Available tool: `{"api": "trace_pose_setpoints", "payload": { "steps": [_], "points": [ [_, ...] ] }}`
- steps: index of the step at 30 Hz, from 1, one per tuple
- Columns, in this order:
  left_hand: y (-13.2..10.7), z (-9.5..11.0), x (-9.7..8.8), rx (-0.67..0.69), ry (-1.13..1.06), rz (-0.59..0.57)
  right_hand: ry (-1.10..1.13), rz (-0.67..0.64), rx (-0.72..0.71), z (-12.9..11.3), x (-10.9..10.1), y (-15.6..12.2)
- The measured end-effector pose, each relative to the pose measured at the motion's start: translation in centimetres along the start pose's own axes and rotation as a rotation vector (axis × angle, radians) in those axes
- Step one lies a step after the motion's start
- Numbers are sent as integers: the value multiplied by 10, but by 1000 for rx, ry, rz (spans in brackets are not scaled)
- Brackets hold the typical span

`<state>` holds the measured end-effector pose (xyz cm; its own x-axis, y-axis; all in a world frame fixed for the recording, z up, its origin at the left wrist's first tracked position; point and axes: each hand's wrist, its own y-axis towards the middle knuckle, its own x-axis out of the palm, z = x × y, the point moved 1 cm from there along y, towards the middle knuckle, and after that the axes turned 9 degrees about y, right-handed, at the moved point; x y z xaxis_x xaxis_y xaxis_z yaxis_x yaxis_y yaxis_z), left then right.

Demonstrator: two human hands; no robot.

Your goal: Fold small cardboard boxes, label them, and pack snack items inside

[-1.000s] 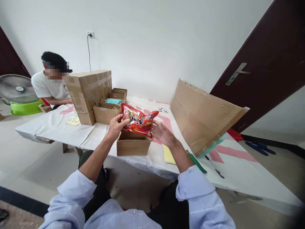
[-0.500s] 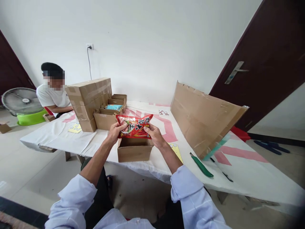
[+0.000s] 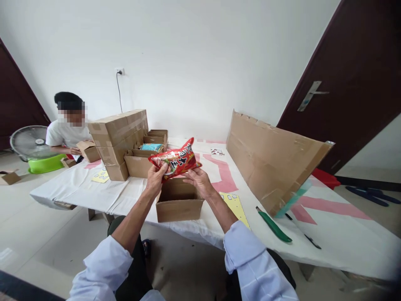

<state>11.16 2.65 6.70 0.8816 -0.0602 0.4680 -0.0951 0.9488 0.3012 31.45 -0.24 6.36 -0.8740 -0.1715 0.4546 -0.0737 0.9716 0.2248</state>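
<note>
I hold a red snack packet with both hands above an open small cardboard box at the near edge of the table. My left hand grips the packet's left end. My right hand pinches its lower right edge. The packet is tilted, its right end raised. The box below looks empty inside.
A stack of closed cartons and open small boxes stand behind. A large flat cardboard sheet leans at the right. A green knife, a pen and a yellow sheet lie on the white cloth. Another person sits at far left.
My right hand closed on the packet, which I tilted so its right end rose. The view shifted slightly downward.
</note>
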Motion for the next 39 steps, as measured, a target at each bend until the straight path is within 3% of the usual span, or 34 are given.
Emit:
{"api": "trace_pose_setpoints", "payload": {
  "steps": [3,6,13,19,29,34,39],
  "points": [
    [-11,-6,9,-41,-12,-78,18,84,-54,3,6,3],
    [-14,-7,6,-74,-8,-118,13,93,-63,2,3,3],
    [13,13,-1,-55,86,-235,63,43,-99,-24,2,2],
    [21,33,-8,-57,344,-549,111,44,-85,-30,-3,9],
    [60,-5,-25,-71,329,-349,-43,89,4,-10,-27,33],
    [48,-9,-22,-71,301,-314,-191,85,-48,-8,-32,27],
    [22,14,-32,66,248,-264,-602,54,-270,-11,-29,-15]
  ]
}}
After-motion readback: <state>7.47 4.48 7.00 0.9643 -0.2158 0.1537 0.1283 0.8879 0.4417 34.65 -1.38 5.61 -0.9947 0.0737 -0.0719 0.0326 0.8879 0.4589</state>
